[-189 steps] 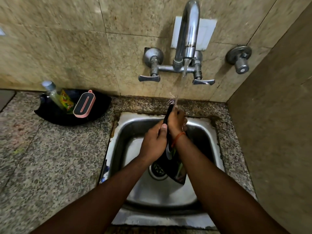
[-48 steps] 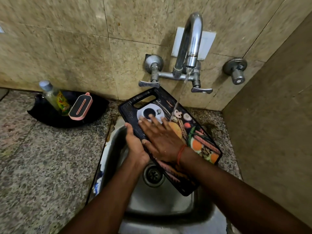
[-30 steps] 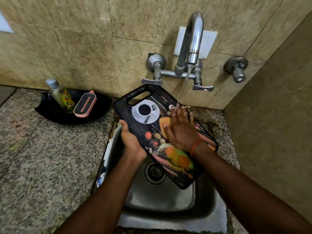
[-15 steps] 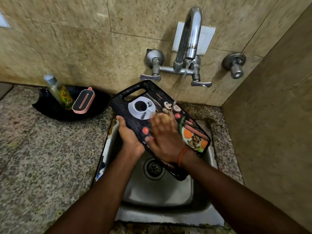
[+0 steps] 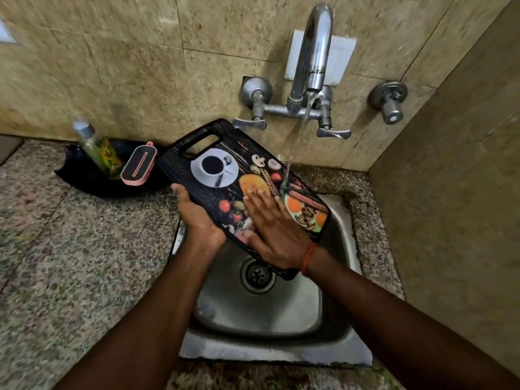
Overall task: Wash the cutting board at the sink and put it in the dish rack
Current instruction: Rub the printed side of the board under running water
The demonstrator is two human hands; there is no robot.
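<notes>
Black plastic, the cutting board (image 5: pixel 225 175) sat tilted above the sink (image 5: pixel 344 220) so tap water (image 5: pixel 295 147) ran off it. My left hand (image 5: pixel 197 218) gripped its near edge from below; my right hand (image 5: pixel 274 229) lay flat, fingers (image 5: pixel 259 199) spread, rubbing its printed face.

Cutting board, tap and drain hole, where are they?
cutting board (image 5: pixel 213 167): head view, on the printed coffee cup.
tap (image 5: pixel 315 46): head view, on the curved spout.
drain hole (image 5: pixel 257 275): head view, on the strainer in the sink bottom.
</notes>
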